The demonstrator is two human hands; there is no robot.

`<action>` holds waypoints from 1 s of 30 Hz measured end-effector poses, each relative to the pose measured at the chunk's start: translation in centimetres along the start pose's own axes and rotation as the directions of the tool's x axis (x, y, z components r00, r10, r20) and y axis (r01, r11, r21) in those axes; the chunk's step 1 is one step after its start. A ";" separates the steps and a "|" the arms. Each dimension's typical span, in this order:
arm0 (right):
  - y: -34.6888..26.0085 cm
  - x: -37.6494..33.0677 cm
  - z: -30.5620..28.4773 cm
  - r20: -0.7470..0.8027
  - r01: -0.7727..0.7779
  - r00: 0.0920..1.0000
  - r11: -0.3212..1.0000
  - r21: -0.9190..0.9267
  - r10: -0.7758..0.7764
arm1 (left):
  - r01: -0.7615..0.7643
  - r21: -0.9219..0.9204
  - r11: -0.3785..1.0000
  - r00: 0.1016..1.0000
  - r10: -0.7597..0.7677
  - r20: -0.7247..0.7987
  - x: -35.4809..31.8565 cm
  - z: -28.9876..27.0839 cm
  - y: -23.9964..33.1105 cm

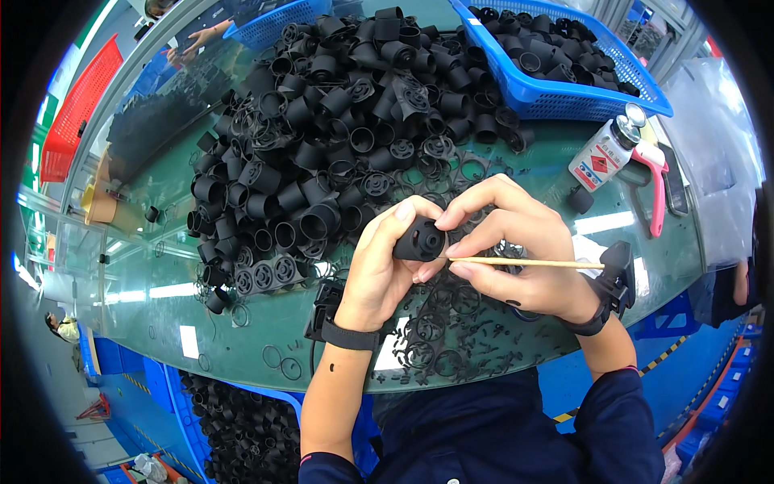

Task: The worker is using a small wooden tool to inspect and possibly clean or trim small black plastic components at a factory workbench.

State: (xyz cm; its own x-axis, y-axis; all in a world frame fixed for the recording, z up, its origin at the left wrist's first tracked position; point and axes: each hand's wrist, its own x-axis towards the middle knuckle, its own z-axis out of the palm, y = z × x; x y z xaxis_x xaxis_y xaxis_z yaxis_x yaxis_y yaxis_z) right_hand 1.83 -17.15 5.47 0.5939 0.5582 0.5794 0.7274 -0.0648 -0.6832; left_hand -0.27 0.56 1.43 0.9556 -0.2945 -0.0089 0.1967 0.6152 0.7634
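Between my hands, over the green table, is a black cup-shaped rubber or plastic part [419, 239] with a ringed end facing me. My left hand [379, 258] is closed around its side, thumb along the top. My right hand [516, 246] pinches a thin pale wooden stick [532, 262], its near tip at the part's right edge. The right fingertips also come close to the part's rim; whether they touch it I cannot tell. Both wrists wear black straps with small devices. Beyond my hands lies a large heap of similar black parts [322, 145].
A blue basket [524, 105] of black parts stands at the far right. Near it are a white dispenser bottle [601, 157] with a metal top and a pink-handled tool [658, 194]. Thin black rings [290, 367] and small scraps lie around my hands. Below the table edge sits another filled blue bin [181, 403].
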 end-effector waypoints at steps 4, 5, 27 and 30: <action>-0.1 0.1 -0.1 0.019 -0.012 1.000 1.000 0.014 0.012 | 0.002 0.030 1.000 1.000 -0.002 -0.026 -0.1 0.3 0.1; -0.1 0.1 -0.1 0.021 -0.003 1.000 1.000 0.006 0.003 | 0.003 0.029 1.000 1.000 -0.003 -0.025 -0.1 0.4 0.2; -0.3 0.3 -0.2 0.068 0.061 0.996 0.995 0.074 -0.066 | 0.056 -0.017 0.998 0.995 -0.055 0.088 -0.3 0.0 0.0; -0.1 0.1 -0.1 0.061 0.083 0.995 0.996 0.034 -0.085 | 0.055 -0.002 0.998 0.993 -0.055 0.104 -0.2 0.0 0.0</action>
State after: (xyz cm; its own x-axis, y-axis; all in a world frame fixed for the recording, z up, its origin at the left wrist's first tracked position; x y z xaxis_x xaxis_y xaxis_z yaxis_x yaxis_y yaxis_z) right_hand 1.86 -17.15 5.63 0.5082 0.6108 0.6071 0.7620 0.0095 -0.6475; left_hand -0.51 0.62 1.41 0.9155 -0.4019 0.0166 0.2495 0.5998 0.7603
